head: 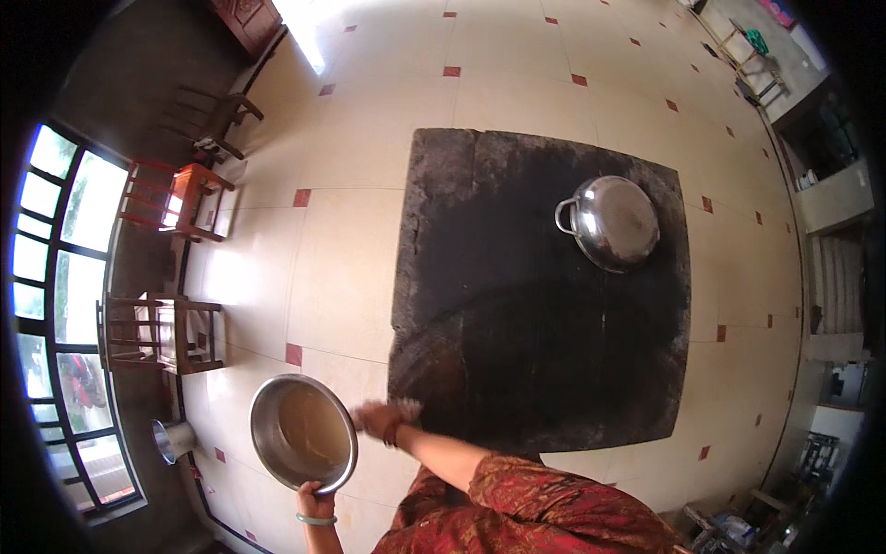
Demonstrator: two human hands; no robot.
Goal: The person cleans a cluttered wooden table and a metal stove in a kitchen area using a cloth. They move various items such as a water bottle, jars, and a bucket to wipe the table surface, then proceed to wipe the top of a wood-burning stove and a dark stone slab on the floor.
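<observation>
My left hand [315, 500], with a pale green bangle at its wrist, grips the near rim of a stainless steel basin [263, 433]. The basin is tilted and has a cloudy tan liquid or residue [315, 429] inside. My right hand [384, 418] is motion-blurred between the basin's right rim and the near-left edge of a dark, worn table [526, 325]. Whether it touches the rim or holds anything is unclear. Farther back on the table, a shiny metal pan [618, 221] lies bottom up, a loop handle at its left.
Along the left wall stand an orange-red chair [194, 201], a brown wooden chair [176, 336] and a metal bucket [174, 441] beneath the windows [83, 208]. Pale floor tiles [346, 256] with small red insets surround the table. Assorted items [734, 530] lie at the lower right.
</observation>
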